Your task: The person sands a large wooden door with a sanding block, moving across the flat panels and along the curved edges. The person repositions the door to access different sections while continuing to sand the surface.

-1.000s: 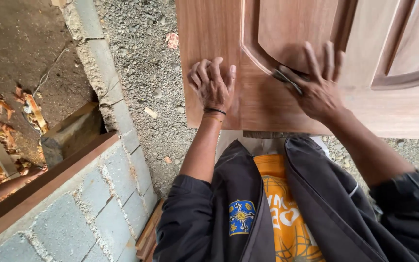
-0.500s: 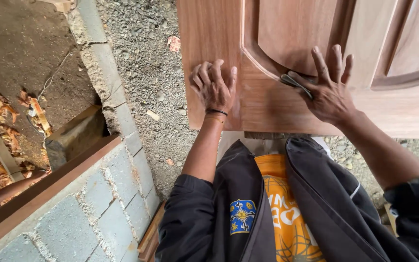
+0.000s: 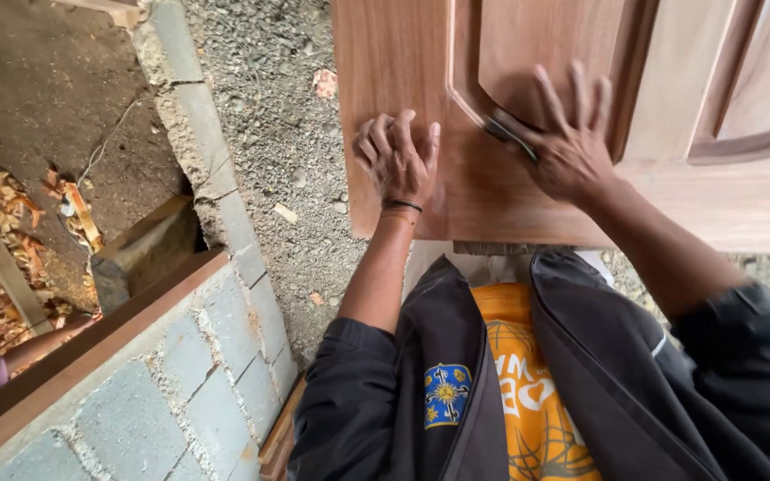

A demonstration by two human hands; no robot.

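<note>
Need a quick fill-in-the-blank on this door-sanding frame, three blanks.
1. The left hand lies flat on the wooden ____.
2. The right hand presses a dark sanding pad into the panel's curved ____.
3. Under the door lies loose ____.

Missing words: door; groove; gravel

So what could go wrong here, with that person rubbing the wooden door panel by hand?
The right hand presses a small dark sanding piece into the curved groove of the door panel; a slip could scuff the flat face or scrape fingers on the moulding edge. The left hand rests flat near the panel's edge, so the panel might shift over the gravel if pushed hard.
</note>
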